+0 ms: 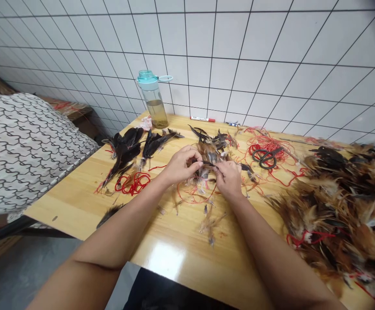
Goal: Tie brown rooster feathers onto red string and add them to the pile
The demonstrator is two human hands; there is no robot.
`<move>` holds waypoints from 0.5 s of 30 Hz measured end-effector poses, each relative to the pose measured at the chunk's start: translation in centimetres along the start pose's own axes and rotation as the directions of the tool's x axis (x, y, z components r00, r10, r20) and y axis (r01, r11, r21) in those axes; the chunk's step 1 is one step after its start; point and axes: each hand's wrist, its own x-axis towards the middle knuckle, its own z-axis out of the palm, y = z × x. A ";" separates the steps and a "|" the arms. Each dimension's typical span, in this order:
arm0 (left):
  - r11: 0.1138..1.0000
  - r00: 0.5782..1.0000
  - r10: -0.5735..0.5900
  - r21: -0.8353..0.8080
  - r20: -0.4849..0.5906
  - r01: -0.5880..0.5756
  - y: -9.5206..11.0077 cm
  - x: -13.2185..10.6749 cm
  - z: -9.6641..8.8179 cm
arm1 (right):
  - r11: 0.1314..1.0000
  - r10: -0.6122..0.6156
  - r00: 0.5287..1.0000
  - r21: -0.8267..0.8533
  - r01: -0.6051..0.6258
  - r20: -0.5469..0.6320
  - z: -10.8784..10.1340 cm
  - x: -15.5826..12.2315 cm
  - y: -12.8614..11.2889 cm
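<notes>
Print on red-capped marker [202, 119] by the wall [200, 77] too small to read. Left hand [183, 164] and right hand [229, 177] both pinch a dark feather [208, 163] above mid-desk [187, 241]. Behind: bottle [157, 110]. Black scissors [265, 160] lie on tangled red thread [255, 140]; brown feather pile [339, 202] crowds the right side.

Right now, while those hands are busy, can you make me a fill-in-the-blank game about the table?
1. The black ____ lie on the tangled red string.
2. The big pile on the right is mostly ____.
3. The white marker has one ____ end.
4. The left hand is nearer the bottle than the ____ is.

Missing words: scissors; feathers; red; right hand.
</notes>
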 end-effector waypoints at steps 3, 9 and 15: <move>0.987 0.991 -0.109 -0.127 -0.074 0.099 -0.5 0.0 0.4 | 0.935 0.148 0.987 0.317 -0.160 0.062 0.4 0.0 0.3; 0.983 0.991 -0.135 -0.122 0.000 0.134 -0.3 -0.3 2.3 | 0.728 0.396 0.918 0.621 -0.291 -0.035 0.5 0.2 0.1; 0.989 0.986 -0.098 -0.093 0.137 0.112 1.4 -0.9 3.9 | 0.684 0.393 0.919 0.677 -0.271 -0.029 0.6 0.3 -0.6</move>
